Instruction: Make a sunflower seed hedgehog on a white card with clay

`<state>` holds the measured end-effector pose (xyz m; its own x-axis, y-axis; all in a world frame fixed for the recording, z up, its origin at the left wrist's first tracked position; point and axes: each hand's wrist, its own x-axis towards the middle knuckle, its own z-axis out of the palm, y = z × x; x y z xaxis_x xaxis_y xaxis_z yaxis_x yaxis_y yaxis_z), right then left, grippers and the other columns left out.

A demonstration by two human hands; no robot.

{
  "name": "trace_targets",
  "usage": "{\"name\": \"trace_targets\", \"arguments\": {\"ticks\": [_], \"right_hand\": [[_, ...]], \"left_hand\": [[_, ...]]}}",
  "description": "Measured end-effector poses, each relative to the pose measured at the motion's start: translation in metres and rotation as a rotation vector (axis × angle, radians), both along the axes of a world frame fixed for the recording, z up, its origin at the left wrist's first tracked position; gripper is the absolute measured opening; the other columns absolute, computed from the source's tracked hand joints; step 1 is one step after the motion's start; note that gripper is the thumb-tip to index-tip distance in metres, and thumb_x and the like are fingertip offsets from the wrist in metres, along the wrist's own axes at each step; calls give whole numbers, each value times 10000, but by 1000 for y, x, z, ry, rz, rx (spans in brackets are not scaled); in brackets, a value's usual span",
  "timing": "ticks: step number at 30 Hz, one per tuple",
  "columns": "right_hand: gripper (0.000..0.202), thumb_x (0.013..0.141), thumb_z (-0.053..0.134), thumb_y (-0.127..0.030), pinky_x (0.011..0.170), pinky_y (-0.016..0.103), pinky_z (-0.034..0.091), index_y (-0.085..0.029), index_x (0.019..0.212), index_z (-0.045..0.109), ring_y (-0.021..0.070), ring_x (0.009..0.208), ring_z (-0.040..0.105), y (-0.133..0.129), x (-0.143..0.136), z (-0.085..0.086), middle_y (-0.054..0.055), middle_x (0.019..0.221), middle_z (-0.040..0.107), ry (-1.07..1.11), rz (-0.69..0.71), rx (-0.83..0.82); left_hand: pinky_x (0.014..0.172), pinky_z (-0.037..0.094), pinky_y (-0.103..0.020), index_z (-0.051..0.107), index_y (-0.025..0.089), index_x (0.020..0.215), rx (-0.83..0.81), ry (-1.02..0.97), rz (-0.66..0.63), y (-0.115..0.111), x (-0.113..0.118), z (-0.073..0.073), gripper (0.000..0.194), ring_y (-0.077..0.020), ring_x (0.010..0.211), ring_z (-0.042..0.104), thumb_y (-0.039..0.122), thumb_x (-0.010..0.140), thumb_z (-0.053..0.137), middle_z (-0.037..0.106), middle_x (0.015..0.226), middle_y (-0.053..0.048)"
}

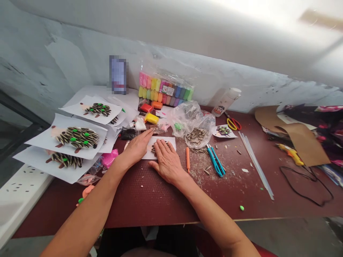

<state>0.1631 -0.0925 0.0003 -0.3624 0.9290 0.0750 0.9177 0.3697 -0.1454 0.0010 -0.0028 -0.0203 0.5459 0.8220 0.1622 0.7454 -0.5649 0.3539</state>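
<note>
A small white card (146, 156) lies on the table in front of me, with dark striped sunflower seeds and a bit of pale clay showing on it. My right hand (168, 162) rests flat on the card, its extended fingers covering most of the seeds. At the card's left edge is my left hand (138, 147), fingers straight and close together, with nothing seen in it. Just right of the card lies an orange stick-like pen (188, 160). Beyond that are a plastic bag of sunflower seeds (197, 136) and a blue utility knife (215, 160).
Finished-looking hedgehog cards (100, 151) are stacked at left beside a white power strip (20, 194). Coloured clay packs (166, 89) lean on the wall near a white bottle (226, 102). Scissors (233, 124), clear glue sticks (255, 166) and a yellow glue gun (291, 153) with cord lie right.
</note>
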Motion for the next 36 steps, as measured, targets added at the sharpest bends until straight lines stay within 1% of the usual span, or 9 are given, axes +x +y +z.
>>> {"name": "trace_targets", "arguments": {"ticks": [5, 9, 12, 20, 27, 33, 36], "right_hand": [[760, 964, 449, -570, 1238, 463, 187, -39, 1501, 368, 285, 1508, 211, -3, 1, 1, 180, 1585, 309, 3, 14, 32], [768, 958, 458, -576, 1246, 470, 156, -38, 1499, 370, 292, 1512, 190, -9, -2, 2, 181, 1598, 274, -16, 87, 51], [778, 949, 474, -582, 1248, 468, 152, -36, 1494, 376, 291, 1512, 190, -14, -4, 2, 185, 1591, 290, -27, 119, 32], [789, 955, 461, -580, 1243, 482, 164, -33, 1511, 341, 292, 1517, 168, -16, -3, -1, 190, 1604, 240, -42, 75, -9], [831, 947, 439, -619, 1241, 474, 170, -19, 1512, 332, 297, 1514, 176, -15, -2, -2, 204, 1601, 243, -19, 76, -39], [801, 949, 458, -593, 1243, 456, 175, -29, 1508, 347, 281, 1516, 178, -15, -2, 1, 195, 1595, 268, -9, 71, -34], [796, 951, 461, -584, 1241, 454, 187, -33, 1512, 341, 277, 1516, 180, -15, -1, 4, 191, 1600, 254, -4, 60, -43]], "left_hand": [[1122, 420, -345, 497, 95, 1415, -28, 20, -3, 0, 0, 4, 636, -213, 1354, 495, -19, 804, 363, 476, 1512, -132], [1127, 413, -353, 496, 106, 1418, -39, 2, 5, 0, -1, 3, 626, -213, 1355, 493, 0, 813, 373, 476, 1511, -133], [1135, 403, -352, 490, 122, 1425, -31, -5, -7, 1, -1, 2, 643, -208, 1360, 487, 13, 800, 389, 479, 1511, -119], [1140, 396, -358, 492, 80, 1420, -39, -12, -6, 1, 0, 2, 637, -219, 1367, 478, -11, 804, 355, 480, 1505, -144], [1147, 391, -377, 495, 73, 1418, -52, 0, -4, 1, 0, 1, 620, -232, 1368, 476, 1, 816, 363, 474, 1507, -153], [1132, 410, -377, 492, 93, 1423, -34, -3, -8, 1, 0, 1, 635, -227, 1356, 488, -2, 809, 365, 477, 1507, -145], [1128, 413, -363, 497, 106, 1422, -16, -11, -7, 1, 0, -1, 642, -216, 1349, 497, -1, 800, 377, 491, 1499, -134]]}}
